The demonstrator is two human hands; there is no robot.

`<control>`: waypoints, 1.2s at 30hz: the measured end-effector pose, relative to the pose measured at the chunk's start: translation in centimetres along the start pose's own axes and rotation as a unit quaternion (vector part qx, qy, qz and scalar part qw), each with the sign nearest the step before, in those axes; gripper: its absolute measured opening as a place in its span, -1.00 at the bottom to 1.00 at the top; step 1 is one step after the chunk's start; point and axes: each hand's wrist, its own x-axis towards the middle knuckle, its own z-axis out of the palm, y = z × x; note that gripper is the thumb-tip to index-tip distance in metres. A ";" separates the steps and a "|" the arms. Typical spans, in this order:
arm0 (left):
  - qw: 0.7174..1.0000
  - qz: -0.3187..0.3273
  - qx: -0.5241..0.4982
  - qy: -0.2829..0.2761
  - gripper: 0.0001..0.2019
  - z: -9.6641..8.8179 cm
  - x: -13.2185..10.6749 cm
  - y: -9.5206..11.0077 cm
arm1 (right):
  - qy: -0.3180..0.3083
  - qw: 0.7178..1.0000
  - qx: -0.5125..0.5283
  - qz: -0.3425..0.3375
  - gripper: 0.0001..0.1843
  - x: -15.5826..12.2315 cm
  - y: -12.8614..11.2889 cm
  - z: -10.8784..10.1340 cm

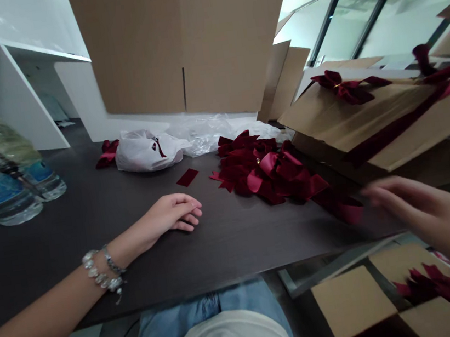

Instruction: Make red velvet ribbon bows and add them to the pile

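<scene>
My left hand (176, 212) rests on the dark table with its fingers loosely bent and apart, holding nothing. Just beyond it lies a small dark-red piece of ribbon (187, 177). A pile of dark-red ribbon bows (266, 168) is heaped to the right of that piece, and a ribbon end (344, 208) trails from it toward the table's right side. Near this end is my right hand (416, 204), smeared by motion; whether its fingers hold anything cannot be made out.
A white plastic bag (148, 150) and clear plastic wrap (207, 132) lie at the back. Bottled water (0, 165) stands at left. A large cardboard sheet (191, 40) rises behind. At right, a carton (384, 114) carries a bow and ribbon; below is an open box (352, 301).
</scene>
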 end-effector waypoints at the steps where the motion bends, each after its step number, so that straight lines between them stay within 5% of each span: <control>1: 1.000 -0.001 -0.008 0.005 -0.78 -0.1 0.2 -0.2 | -0.040 0.998 0.035 -0.026 -0.57 2.5 -1.2 1.4; 6: 0.999 -0.009 -0.048 0.020 -0.83 -0.7 0.5 -0.8 | -0.155 0.970 0.091 -0.162 -0.71 14.2 -8.2 9.7; 9: 0.998 -0.010 -0.054 0.021 -0.84 -0.7 0.6 -0.8 | -0.299 0.945 0.014 -0.134 -0.81 17.2 -10.9 13.9; 10: 0.998 -0.011 -0.053 0.020 -0.84 -0.7 0.6 -0.8 | -0.295 0.945 -0.003 -0.139 -0.82 17.4 -11.3 14.7; 14: 0.999 0.002 -0.035 0.027 -0.82 -0.4 0.9 -0.9 | -0.238 0.956 -0.027 -0.170 -0.69 16.1 -11.4 15.0; 17: 0.999 0.013 -0.025 0.032 -0.82 -0.2 1.0 -1.1 | -0.361 0.921 -0.094 -0.110 -0.59 14.9 -11.3 13.9; 20: 0.999 0.019 -0.033 0.037 -0.84 -0.2 1.0 -1.1 | -0.426 0.886 -0.165 -0.087 -0.78 14.0 -11.9 13.4; 22: 0.998 0.023 -0.038 0.044 -0.85 -0.2 0.9 -1.1 | -0.399 0.892 -0.183 -0.107 -0.95 13.6 -12.6 13.4; 24: 0.998 0.025 -0.040 0.050 -0.86 -0.2 0.9 -1.1 | -0.347 0.913 -0.170 -0.134 -0.88 13.4 -13.1 13.2; 29: 0.997 0.033 -0.045 0.056 -0.86 -0.1 0.7 -1.1 | -0.056 0.970 0.034 -0.236 -0.93 13.5 -13.8 13.2; 32: 0.997 0.045 -0.042 0.056 -0.79 0.0 0.8 -1.1 | 0.023 0.936 0.284 -0.205 -0.89 13.4 -14.7 14.0; 36: 0.981 0.154 -0.032 0.116 -0.51 0.1 1.1 -1.5 | -0.125 0.828 0.542 -0.076 -0.72 12.0 -16.6 14.8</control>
